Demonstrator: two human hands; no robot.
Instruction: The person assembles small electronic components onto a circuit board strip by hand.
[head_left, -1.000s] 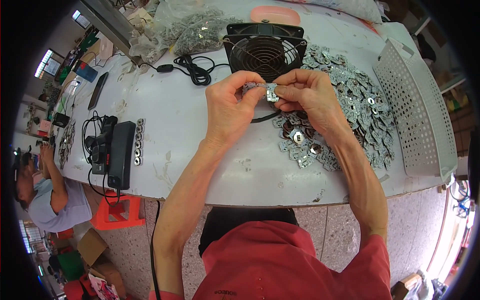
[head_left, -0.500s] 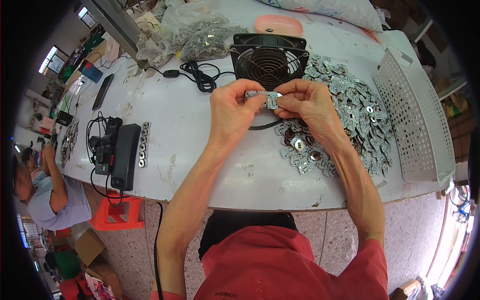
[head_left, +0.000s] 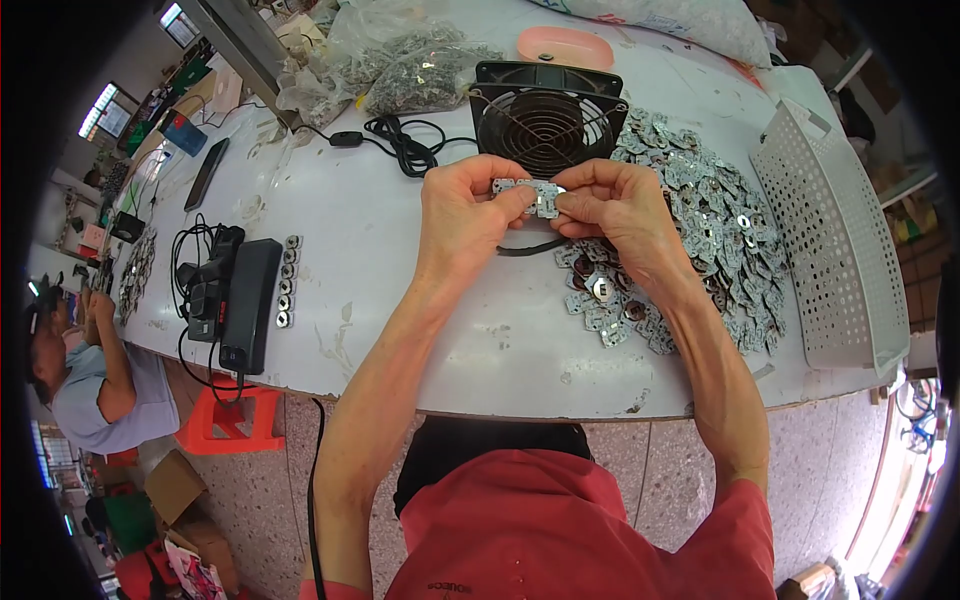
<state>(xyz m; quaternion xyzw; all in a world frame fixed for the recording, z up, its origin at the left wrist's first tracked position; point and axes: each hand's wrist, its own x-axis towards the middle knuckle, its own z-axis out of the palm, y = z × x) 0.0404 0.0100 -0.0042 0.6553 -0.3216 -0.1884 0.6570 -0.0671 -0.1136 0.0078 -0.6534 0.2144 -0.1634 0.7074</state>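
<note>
Between my two hands is a short strip of small silvery metal plates [head_left: 543, 199], raised over the table in front of a black fan [head_left: 548, 125]. My left hand [head_left: 468, 208] pinches its left end between thumb and fingers. The right end is gripped by the thumb and fingertips of my right hand [head_left: 615, 205]; those fingers cover part of it. Beside and beyond my right hand spreads a large heap of similar metal plates [head_left: 725, 235], some with round centres. A short row of such pieces [head_left: 288, 282] lies on the table to the left.
A white perforated basket [head_left: 835, 240] stands right of the heap. On the left lie a black power block [head_left: 250, 305] with cables and a phone [head_left: 206, 174]. Bags of metal parts [head_left: 425, 80] and a pink dish [head_left: 566, 47] are at the back. A co-worker [head_left: 85, 370] sits far left.
Both hands stay nearly in place, still holding the strip, which shows slightly more of its face now. The view has shifted a little.
</note>
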